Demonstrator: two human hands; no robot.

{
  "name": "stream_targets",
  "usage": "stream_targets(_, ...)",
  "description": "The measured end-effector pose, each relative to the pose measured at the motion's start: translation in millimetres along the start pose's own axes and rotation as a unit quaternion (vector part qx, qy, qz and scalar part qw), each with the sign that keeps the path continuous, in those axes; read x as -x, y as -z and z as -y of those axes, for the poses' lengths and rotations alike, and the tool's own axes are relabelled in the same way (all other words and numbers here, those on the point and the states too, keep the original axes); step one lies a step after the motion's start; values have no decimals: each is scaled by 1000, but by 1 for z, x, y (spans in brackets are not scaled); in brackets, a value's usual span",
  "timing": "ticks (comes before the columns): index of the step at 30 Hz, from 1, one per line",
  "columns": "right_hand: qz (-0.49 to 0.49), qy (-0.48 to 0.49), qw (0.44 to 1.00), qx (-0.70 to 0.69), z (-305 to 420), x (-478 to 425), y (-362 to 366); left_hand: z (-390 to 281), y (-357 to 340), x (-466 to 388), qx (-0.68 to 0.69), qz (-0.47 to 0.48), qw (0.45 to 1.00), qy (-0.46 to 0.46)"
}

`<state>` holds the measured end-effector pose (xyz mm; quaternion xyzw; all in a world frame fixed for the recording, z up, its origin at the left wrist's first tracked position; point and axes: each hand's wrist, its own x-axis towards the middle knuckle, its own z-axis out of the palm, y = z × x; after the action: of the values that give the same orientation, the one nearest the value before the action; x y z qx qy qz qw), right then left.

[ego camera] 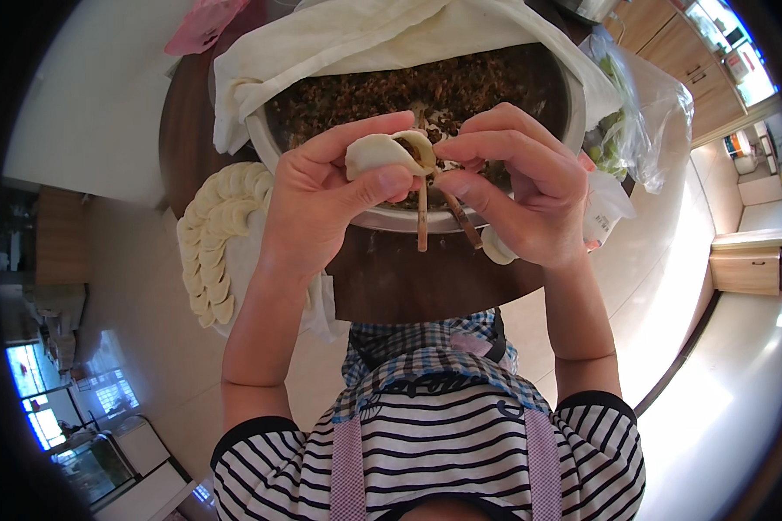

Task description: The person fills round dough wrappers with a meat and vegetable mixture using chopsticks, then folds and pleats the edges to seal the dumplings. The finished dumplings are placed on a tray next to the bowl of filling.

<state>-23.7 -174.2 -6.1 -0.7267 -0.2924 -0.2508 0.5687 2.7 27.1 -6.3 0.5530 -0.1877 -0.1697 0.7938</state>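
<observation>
In front of the basin, my left hand (322,176) holds a half-closed dumpling (379,155) between thumb and fingers. Its left part is folded over; dark filling shows through the gap at its right end. My right hand (521,185) is at that open end, index fingertip against the wrapper edge and thumb a little apart below. Behind both hands is a wide metal basin (577,124) of dark chopped filling (495,78). A pair of chopsticks (422,225) leans over its near rim. Partly hidden below my right hand are round dough wrappers (497,249).
A white cloth (365,36) drapes over the basin's far side. Left of it, rows of folded dumplings (212,234) lie on a pale-covered surface. Clear plastic bags with green vegetables (609,140) are at the right. The dark round table's near edge (430,306) faces my apron.
</observation>
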Motion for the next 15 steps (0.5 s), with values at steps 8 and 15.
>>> stream_targets(8, 17, -21, 1000, 6, 5, -2, 0, 0, -4, 1, -46, -2, 999, -7)
stream_targets(15, -44, -48, 998, -7, -1, -19, 15, -4, 5, 4, -50, -27, 998, 4)
